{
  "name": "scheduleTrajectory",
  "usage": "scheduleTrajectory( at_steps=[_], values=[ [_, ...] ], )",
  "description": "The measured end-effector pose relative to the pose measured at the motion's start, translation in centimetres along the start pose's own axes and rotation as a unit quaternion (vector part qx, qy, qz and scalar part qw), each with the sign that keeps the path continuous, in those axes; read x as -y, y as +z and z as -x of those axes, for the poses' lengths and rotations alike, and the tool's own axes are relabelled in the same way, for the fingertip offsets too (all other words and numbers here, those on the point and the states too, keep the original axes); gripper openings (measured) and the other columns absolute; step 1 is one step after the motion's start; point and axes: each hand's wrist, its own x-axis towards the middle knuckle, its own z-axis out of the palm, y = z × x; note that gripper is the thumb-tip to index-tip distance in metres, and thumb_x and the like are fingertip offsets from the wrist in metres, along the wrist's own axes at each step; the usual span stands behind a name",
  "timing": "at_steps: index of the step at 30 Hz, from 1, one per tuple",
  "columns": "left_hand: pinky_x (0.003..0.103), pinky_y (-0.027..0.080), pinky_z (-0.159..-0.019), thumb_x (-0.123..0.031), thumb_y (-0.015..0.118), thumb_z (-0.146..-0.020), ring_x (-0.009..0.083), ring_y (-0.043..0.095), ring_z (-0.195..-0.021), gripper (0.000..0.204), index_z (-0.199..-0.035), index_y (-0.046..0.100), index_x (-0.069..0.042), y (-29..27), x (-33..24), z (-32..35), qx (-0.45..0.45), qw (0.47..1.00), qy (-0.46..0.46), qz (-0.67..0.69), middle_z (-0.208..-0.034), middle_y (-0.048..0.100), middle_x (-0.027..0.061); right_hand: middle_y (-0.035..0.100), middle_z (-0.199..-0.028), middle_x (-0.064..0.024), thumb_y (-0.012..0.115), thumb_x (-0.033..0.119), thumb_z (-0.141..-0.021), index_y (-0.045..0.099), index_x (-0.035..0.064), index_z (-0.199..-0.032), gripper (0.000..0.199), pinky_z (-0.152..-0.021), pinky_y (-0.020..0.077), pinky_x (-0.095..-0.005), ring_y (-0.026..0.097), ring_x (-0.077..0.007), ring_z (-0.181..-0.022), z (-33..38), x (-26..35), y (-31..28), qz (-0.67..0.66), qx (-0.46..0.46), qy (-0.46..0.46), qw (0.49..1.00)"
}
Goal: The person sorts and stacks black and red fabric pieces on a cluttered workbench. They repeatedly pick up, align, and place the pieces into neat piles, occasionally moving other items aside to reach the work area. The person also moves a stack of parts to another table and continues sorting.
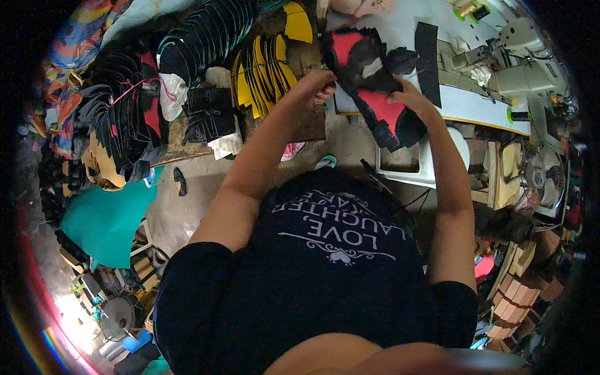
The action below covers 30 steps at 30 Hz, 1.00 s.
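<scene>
A long, layered bundle of black and red cut pieces [381,107] lies over the near edge of the white table, its near end hanging past the edge. My right hand [409,99] grips the bundle's right side, thumb over the red part. At the bundle's left edge, my left hand [317,87] is closed with its fingers curled; whether anything is in them is hidden. A small pale patch [372,67] shows on the bundle's dark middle.
Left of my hands, a wooden table bears tied yellow pieces [262,75] and rows of black pieces [203,37]. A black strip [427,62] and a sewing machine [525,56] are at right. A white plastic stool [425,165] stands below the white table.
</scene>
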Motion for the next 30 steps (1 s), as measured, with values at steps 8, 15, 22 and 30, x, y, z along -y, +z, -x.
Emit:
scheduleTrajectory(
  at_steps=[8,15,22,30],
  values=[
    [0.034,0.04,-0.1,-0.062,0.077,-0.061,0.0316,0.054,-0.118,0.116,-0.141,0.026,0.005,6.1,1.2,-3.4,-0.228,0.927,0.152,-0.256,-0.122,0.057,0.023,0.063,-0.109,-0.0127,0.07,0.017,-0.067,0.036,-0.0094,-0.137,0.083,-0.093,0.0423,-0.0299,0.059,-0.0179,-0.097,-1.2,-4.1,-1.9,-0.07,0.03,0.063,0.995],
    [0.031,0.045,-0.093,-0.04,0.077,-0.076,0.023,0.058,-0.108,0.09,-0.135,0.031,0.011,8.5,2.5,-4.5,-0.268,0.93,0.23,-0.105,-0.123,0.057,0.0189,0.06,-0.114,-0.0165,0.076,0.022,-0.067,0.023,-0.0085,-0.144,0.098,-0.098,0.0402,-0.0314,0.057,-0.0205,-0.105,-1.3,-4.7,-1.9,-0.043,0.009,0.039,0.998],
    [0.028,0.048,-0.077,-0.045,0.067,-0.083,0.0159,0.061,-0.089,0.071,-0.127,0.046,0.007,11.2,-0.3,-1.8,-0.371,0.901,0.15,-0.168,-0.098,0.064,0.0104,0.063,-0.11,-0.0129,0.072,0.018,-0.068,0.025,-0.0064,-0.144,0.092,-0.1,0.038,-0.0308,0.056,-0.0215,-0.108,-1.0,-0.4,-3.1,-0.064,0.066,0.04,0.995],
    [0.023,0.038,-0.055,-0.017,0.052,-0.095,0.007,0.045,-0.062,0.03,-0.122,0.05,-0.004,15.8,-5.6,3.2,-0.361,0.866,0.339,-0.063,-0.076,0.052,-0.001,0.067,-0.093,-0.0071,0.069,0.021,-0.069,0.06,0.0029,-0.114,0.05,-0.09,0.0466,-0.0299,0.063,-0.0148,-0.086,1.8,5.1,-8.5,-0.228,0.097,-0.032,0.968]
  ],
)
